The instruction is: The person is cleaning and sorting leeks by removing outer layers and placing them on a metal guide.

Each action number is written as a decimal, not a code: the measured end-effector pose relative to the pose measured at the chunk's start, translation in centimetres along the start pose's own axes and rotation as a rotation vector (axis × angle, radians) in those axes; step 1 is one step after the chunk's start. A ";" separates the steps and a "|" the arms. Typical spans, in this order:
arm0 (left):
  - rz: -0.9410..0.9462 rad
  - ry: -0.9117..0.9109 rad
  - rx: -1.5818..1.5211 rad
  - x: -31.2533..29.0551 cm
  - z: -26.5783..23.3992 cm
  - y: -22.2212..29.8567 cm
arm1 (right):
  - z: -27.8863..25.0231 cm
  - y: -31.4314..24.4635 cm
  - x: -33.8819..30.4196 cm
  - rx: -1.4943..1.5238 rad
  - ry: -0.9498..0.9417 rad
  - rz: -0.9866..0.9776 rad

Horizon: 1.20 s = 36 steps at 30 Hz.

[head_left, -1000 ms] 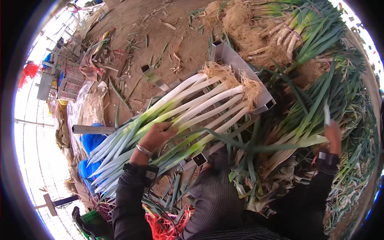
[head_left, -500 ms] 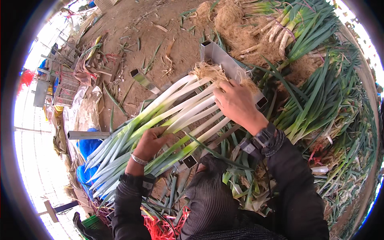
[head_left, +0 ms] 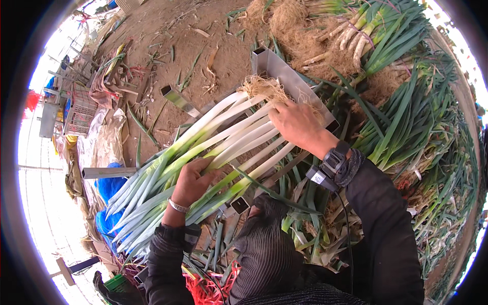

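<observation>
A row of long green onions (head_left: 237,136) lies slantwise across a metal frame, white stems toward the upper right and blue-green leaves toward the lower left. My left hand (head_left: 192,184) is closed round several stalks where white turns to green. Over the root end, my right hand (head_left: 299,127) curls its fingers on the white stems, just below the tangled tan roots (head_left: 264,89). The roots rest near a raised metal plate (head_left: 284,76) of the frame. My palms and some fingertips are hidden.
Bundled green onions with muddy roots (head_left: 356,46) lie at the far right, above a heap of loose leaves (head_left: 442,203). Square metal tubes (head_left: 109,172) stick out at left, over blue plastic (head_left: 109,223). Red strings (head_left: 203,288) lie close to me. A crate (head_left: 80,113) stands far left.
The right hand has shifted slightly left along the stems by the roots, its forearm turning a little. My left hand keeps its hold; the view has moved slightly.
</observation>
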<state>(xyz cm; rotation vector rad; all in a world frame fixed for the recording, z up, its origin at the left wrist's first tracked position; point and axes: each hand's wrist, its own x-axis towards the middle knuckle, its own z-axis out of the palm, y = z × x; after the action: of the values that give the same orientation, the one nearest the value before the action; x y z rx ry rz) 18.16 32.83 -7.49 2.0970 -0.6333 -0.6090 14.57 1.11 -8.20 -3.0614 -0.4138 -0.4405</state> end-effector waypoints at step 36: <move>0.139 0.246 0.174 -2.9 1.9 -0.6 | -5.1 9.7 -3.3 2.373 0.738 0.844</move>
<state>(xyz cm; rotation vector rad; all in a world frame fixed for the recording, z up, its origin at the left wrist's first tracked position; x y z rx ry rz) 14.93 33.83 -8.47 2.2212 -0.7031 -0.2189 12.70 -9.41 -4.04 -0.4986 0.3072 -0.3748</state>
